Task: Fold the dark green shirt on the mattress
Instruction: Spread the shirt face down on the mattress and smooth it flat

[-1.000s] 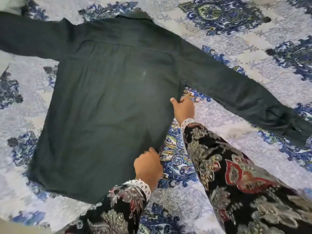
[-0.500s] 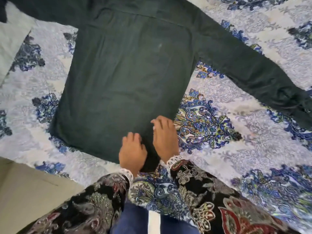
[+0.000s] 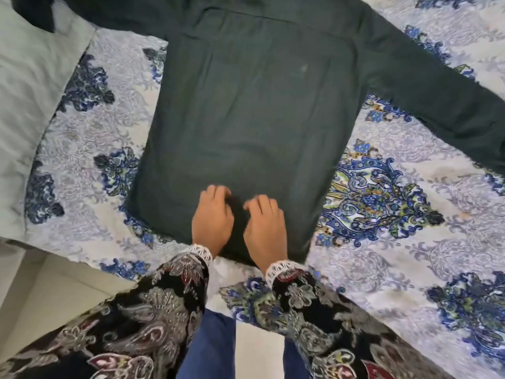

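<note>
Blue-and-white paisley bedspread [image 3: 382, 255] is covering the mattress, with a pale grey pillow [image 3: 30, 105] lying at the far left edge. I am looking down on the dark green shirt [image 3: 254, 105], which is lying spread flat, back panel up, hem nearest me, both sleeves stretched outward.

My left hand [image 3: 212, 218] and right hand [image 3: 263, 228] are resting palms down, side by side, on the cloth just above the hem, near the middle of the panel. Fingers on both are lying loosely together and slightly curled, pressing flat, not pinching anything; the tips are blurring a little, so I cannot tell finer detail.

I am judging this as the smoothing step ahead of any fold. To do it well:
- be sweeping outward from centre toward the side seams, keeping pressure light so the bedspread is not dragging along underneath;
- be checking that the hem is lying straight;
- be leaving the sleeves flat, ready for folding inward.
</note>
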